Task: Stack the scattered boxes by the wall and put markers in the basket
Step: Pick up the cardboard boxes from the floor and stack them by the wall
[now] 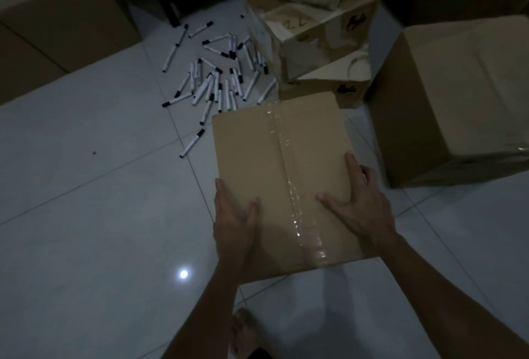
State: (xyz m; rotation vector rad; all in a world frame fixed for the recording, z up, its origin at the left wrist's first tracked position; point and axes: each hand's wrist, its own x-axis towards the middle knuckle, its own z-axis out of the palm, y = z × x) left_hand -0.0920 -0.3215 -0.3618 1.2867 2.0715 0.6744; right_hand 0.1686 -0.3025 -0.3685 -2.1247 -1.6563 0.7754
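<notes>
Both hands grip the taped box (markers beyond).

Glossy pale floor tiles with thin grout lines are covering the room. A small round light reflection is glaring on one tile. The room is lying dim overall. A dark shelf frame is standing at the far edge.
</notes>
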